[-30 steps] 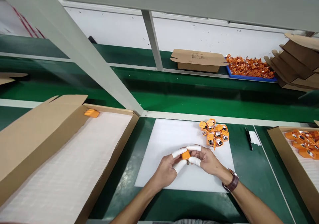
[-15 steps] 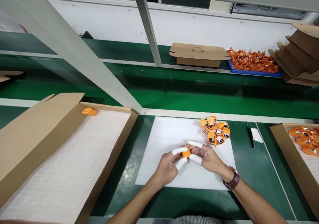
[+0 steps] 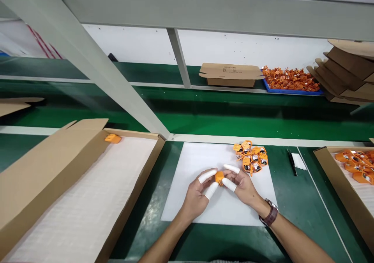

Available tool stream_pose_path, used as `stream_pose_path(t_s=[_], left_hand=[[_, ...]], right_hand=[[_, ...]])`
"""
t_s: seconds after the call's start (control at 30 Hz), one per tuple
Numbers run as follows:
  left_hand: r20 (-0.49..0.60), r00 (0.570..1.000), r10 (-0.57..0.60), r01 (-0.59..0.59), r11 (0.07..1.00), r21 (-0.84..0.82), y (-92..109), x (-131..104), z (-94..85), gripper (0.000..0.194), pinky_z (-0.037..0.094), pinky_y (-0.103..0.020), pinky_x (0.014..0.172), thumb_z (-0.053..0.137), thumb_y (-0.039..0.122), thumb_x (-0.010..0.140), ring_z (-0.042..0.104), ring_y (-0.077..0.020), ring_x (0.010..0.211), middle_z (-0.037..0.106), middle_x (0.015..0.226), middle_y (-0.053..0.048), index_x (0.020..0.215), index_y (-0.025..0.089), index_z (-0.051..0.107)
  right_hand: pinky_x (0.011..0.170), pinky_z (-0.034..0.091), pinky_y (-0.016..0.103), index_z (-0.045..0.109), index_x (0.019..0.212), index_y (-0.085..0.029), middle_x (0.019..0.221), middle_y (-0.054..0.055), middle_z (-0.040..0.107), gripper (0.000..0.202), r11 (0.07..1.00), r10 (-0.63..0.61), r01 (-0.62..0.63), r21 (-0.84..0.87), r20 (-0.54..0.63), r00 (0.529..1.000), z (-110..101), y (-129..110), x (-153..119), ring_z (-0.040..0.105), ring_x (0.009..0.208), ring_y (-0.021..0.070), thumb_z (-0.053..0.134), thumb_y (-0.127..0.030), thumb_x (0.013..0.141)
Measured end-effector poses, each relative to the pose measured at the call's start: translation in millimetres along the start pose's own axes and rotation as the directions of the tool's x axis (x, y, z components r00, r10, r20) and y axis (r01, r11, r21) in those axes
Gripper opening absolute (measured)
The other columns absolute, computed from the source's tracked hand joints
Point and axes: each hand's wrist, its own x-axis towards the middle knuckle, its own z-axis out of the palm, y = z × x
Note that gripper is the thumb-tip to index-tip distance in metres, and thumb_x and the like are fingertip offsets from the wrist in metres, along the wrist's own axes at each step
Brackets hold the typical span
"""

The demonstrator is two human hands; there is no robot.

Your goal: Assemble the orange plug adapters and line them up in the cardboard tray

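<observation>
Over the white sheet [image 3: 178, 200], a small orange plastic housing [image 3: 219, 176] is held up between my two hands. My left hand [image 3: 197, 196] pinches its left side with thumb and index finger, both in white finger cots. From the right, my right hand [image 3: 244, 187], with cots on the thumb and index finger too, has its fingertips at the housing's right edge. A small dark part shows at the housing's near end; its kind I cannot make out. Just beyond my right hand lies a cluster of orange pieces [image 3: 251, 157] with dark and silvery insides.
At left stands an open cardboard box [image 3: 133, 195] with white lining and one orange piece [image 3: 113, 138]. Another box [image 3: 340, 181] at right holds orange pieces. A black pen-like tool [image 3: 292, 163] lies on the green table. A blue tray [image 3: 295, 92] and cartons [image 3: 230, 71] sit on the shelf.
The camera view has tilted upward a little. The orange housing has turned slightly between my fingers, and my right fingertips have shifted along its right side.
</observation>
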Motion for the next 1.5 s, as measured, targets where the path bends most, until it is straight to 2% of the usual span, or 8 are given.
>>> stream_pose_path(t_s=[0.2, 0.33, 0.47, 0.6, 0.83, 1.0, 1.17, 1.5], left_hand=[[-0.023, 0.985, 0.169, -0.163, 0.975, 0.152, -5, -2, 4.3, 0.049, 0.061, -0.042, 0.093, 0.078, 0.019, 0.08, 0.064, -0.0271, 0.115, 0.062, 0.125, -0.009, 0.126, 0.029, 0.066], [-0.058, 0.996, -0.071, 0.062, 0.987, -0.148, 3, 3, 1.0, 0.039, 0.059, -0.044, 0.096, 0.078, 0.028, 0.082, 0.068, -0.0296, 0.11, 0.07, 0.117, -0.012, 0.119, 0.021, 0.07], [0.058, 0.948, -0.313, 0.291, 0.777, -0.557, 18, 12, -13.5, 0.041, 0.063, -0.038, 0.084, 0.073, 0.038, 0.086, 0.074, -0.03, 0.097, 0.075, 0.112, -0.015, 0.119, 0.014, 0.07], [0.067, 0.916, -0.395, 0.337, 0.668, -0.663, 26, 16, -22.0, 0.044, 0.062, -0.024, 0.077, 0.07, 0.04, 0.088, 0.075, -0.0235, 0.094, 0.073, 0.119, -0.016, 0.122, 0.013, 0.07], [-0.045, 0.995, -0.091, 0.083, 0.985, -0.153, 5, 2, -3.4, 0.061, 0.054, -0.046, 0.104, 0.083, 0.026, 0.077, 0.067, -0.0323, 0.117, 0.068, 0.13, -0.016, 0.134, 0.02, 0.062], [0.031, 0.991, 0.127, -0.13, 0.981, 0.143, -4, -4, 3.7, 0.048, 0.048, -0.047, 0.111, 0.075, 0.019, 0.084, 0.057, -0.0307, 0.132, 0.059, 0.142, -0.014, 0.13, 0.024, 0.064], [0.172, 0.984, -0.036, 0.04, 0.999, -0.02, 11, 2, -3.9, 0.042, 0.05, -0.047, 0.109, 0.069, 0.026, 0.09, 0.062, -0.0308, 0.126, 0.06, 0.144, -0.014, 0.132, 0.022, 0.065], [0.028, 0.981, -0.194, 0.195, 0.98, -0.028, 10, 6, -3.6, 0.033, 0.059, -0.043, 0.097, 0.081, 0.033, 0.078, 0.072, -0.0304, 0.107, 0.077, 0.116, -0.007, 0.109, 0.023, 0.078]], right_hand=[[0.076, 0.054, 0.033, 0.057, 0.129, -0.022, 0.099, 0.004, 0.067, 0.05, 0.997, 0.01, -0.01, -0.078, 0.002, 1.0, 2, -1, -3, 0.063, 0.078, 0.0144, 0.075, -0.039, 0.086], [0.077, 0.054, 0.034, 0.06, 0.125, -0.021, 0.088, 0.002, 0.067, 0.041, 0.996, -0.011, 0.012, -0.088, 0.02, 1.0, 3, -8, -3, 0.063, 0.075, 0.015, 0.067, -0.043, 0.092], [0.075, 0.053, 0.036, 0.061, 0.125, -0.019, 0.076, 0.001, 0.066, 0.041, 0.988, 0.018, -0.015, -0.154, 0.018, 1.0, 1, -15, -4, 0.063, 0.071, 0.0166, 0.057, -0.048, 0.097], [0.076, 0.053, 0.038, 0.064, 0.123, -0.019, 0.075, 0.002, 0.067, 0.041, 0.985, 0.015, -0.014, -0.17, 0.003, 1.0, 0, -15, -5, 0.064, 0.071, 0.0171, 0.054, -0.05, 0.098], [0.079, 0.056, 0.037, 0.062, 0.127, -0.021, 0.092, 0.005, 0.071, 0.045, 0.998, 0.025, -0.022, -0.053, 0.065, 0.998, 1, -11, -6, 0.067, 0.077, 0.0171, 0.068, -0.046, 0.091], [0.08, 0.056, 0.035, 0.063, 0.125, -0.021, 0.091, 0.003, 0.068, 0.044, 0.997, 0.032, -0.026, -0.071, 0.082, 0.996, 0, -11, -5, 0.066, 0.081, 0.017, 0.072, -0.041, 0.088], [0.076, 0.054, 0.032, 0.066, 0.12, -0.021, 0.095, 0.003, 0.06, 0.033, 0.988, -0.021, 0.035, -0.153, 0.094, 0.995, 0, -14, -4, 0.061, 0.081, 0.0156, 0.067, -0.037, 0.091], [0.074, 0.052, 0.032, 0.061, 0.126, -0.023, 0.092, 0.002, 0.054, 0.034, 0.953, -0.049, 0.097, -0.286, 0.172, 0.984, -2, -15, -4, 0.055, 0.078, 0.0151, 0.065, -0.032, 0.093]])
